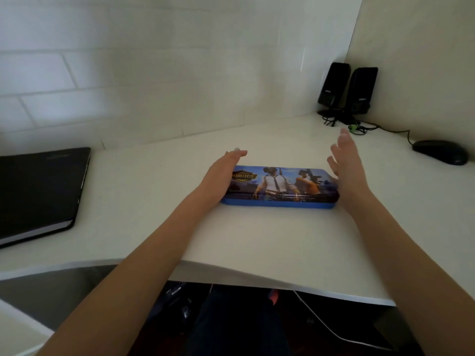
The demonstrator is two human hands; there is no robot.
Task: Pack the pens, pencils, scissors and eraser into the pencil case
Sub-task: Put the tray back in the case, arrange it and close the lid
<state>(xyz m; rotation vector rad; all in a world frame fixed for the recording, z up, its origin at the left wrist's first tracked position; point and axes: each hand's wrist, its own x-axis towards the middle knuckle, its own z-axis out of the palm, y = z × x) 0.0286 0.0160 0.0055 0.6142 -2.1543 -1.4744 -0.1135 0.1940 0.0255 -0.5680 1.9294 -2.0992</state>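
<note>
A blue tin pencil case (280, 187) with printed cartoon figures on its lid lies closed, lengthwise, on the white desk (159, 201). My left hand (221, 170) rests flat against the case's left end, fingers stretched out. At the case's right end my right hand (345, 165) stands open, fingers spread and lifted, its heel close to the case's corner. Neither hand holds anything. No pens, pencils, scissors or eraser show anywhere on the desk.
A closed black laptop (38, 191) lies at the left. Two black speakers (347, 88) with tangled cables stand in the back right corner, and a black mouse (440, 151) sits at the far right. The desk's front edge curves just below my forearms.
</note>
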